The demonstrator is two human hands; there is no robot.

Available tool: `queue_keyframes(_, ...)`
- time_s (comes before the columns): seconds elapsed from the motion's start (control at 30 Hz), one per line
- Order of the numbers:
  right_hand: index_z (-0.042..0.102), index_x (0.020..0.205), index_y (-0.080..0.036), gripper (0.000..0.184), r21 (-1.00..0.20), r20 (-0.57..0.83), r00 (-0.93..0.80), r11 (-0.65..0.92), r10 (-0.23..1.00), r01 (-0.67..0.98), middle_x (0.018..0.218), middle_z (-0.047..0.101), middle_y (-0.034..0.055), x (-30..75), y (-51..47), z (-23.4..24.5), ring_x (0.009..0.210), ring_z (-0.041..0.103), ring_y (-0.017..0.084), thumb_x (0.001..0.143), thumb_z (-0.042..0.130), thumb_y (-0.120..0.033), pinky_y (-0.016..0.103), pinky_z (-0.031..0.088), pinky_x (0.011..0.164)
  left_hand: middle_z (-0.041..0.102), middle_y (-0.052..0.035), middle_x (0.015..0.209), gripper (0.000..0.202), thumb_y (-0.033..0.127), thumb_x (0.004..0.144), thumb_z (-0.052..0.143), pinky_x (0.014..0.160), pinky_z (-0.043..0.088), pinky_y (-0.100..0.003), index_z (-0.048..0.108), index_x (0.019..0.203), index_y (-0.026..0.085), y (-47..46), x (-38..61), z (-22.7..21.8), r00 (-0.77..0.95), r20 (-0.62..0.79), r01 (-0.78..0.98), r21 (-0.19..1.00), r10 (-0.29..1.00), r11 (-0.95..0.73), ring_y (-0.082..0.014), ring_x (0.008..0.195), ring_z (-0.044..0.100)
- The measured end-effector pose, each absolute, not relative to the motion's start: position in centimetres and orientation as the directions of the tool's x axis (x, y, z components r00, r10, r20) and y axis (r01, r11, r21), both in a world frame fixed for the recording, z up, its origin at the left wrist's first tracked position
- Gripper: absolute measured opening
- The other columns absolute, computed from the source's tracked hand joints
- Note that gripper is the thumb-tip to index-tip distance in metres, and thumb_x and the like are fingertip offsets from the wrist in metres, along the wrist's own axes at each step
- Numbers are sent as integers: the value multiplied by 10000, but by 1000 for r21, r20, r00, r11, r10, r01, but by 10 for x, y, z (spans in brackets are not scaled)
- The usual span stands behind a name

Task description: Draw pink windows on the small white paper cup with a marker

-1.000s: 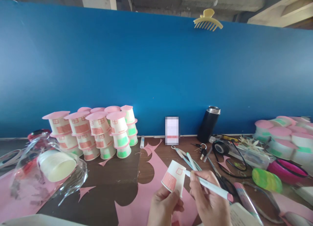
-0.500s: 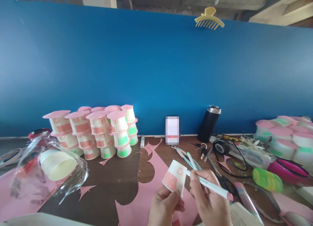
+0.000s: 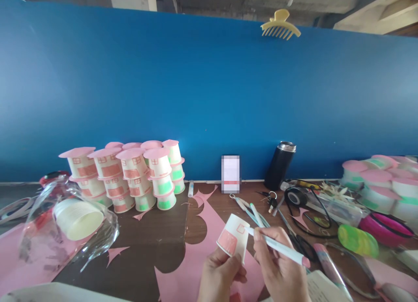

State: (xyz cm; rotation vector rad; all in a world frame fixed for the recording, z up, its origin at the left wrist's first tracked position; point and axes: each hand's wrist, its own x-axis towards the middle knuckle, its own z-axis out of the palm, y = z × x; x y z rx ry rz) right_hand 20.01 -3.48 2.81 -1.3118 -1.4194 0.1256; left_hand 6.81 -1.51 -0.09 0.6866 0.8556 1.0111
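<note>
My left hand (image 3: 219, 276) grips a small upturned paper cup (image 3: 233, 237) by its rim; the cup bears a pink door and a small pink window. My right hand (image 3: 281, 269) is closed on a pale marker pen (image 3: 279, 247) with a pink end cap. The pen's tip touches the cup at the window. Both hands are at the bottom centre, above a pink paper sheet (image 3: 199, 267) with round cut-outs.
Stacked cup houses with pink roofs (image 3: 127, 173) stand at the back left. A sleeve of plain cups in clear plastic (image 3: 70, 221) lies left. A black flask (image 3: 278, 164), keys, scissors, cables, a green disc (image 3: 357, 241) and more cup houses (image 3: 379, 180) crowd the right.
</note>
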Motion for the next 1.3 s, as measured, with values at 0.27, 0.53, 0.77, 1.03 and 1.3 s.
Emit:
queue_keyframes(0.27, 546, 890, -218, 68, -681, 634, 242, 382, 735, 624, 666, 598, -18, 199, -36, 29, 556, 594, 118, 933, 537, -270, 199, 479, 494, 606, -25, 479, 502, 565, 472, 869, 518, 401, -237, 695, 590, 109, -15, 69, 1, 277, -277, -450, 809, 920, 379, -107, 460, 518)
queue_keyframes(0.53, 548, 883, -217, 73, -682, 628, 243, 373, 739, 628, 662, 584, -24, 199, -36, 29, 552, 580, 116, 934, 536, -267, 202, 481, 504, 605, -12, 476, 506, 572, 471, 866, 517, 399, -232, 676, 586, 118, -15, 69, -1, 285, -281, -441, 810, 916, 386, -99, 453, 516)
queue_keyframes(0.77, 537, 876, -227, 73, -678, 636, 232, 388, 736, 624, 636, 557, -39, 197, -37, 30, 528, 557, 102, 940, 529, -261, 185, 471, 491, 615, -11, 494, 476, 553, 518, 851, 524, 385, -229, 672, 605, 121, -14, 69, -5, 284, -289, -419, 820, 914, 390, -102, 464, 533)
queue_keyframes(1.03, 537, 862, -226, 85, -666, 656, 234, 405, 718, 627, 612, 532, -49, 195, -36, 33, 490, 526, 96, 937, 532, -266, 183, 455, 459, 609, -14, 507, 465, 544, 547, 837, 533, 379, -235, 675, 629, 116, -15, 67, -1, 292, -294, -392, 831, 910, 394, -101, 472, 527)
queue_keyframes(1.3, 542, 845, -224, 105, -655, 665, 224, 412, 713, 634, 598, 527, -50, 194, -36, 34, 482, 522, 94, 936, 531, -275, 175, 457, 457, 614, -19, 527, 478, 568, 556, 822, 539, 371, -242, 658, 633, 125, -14, 67, -5, 303, -299, -370, 838, 905, 401, -110, 493, 538)
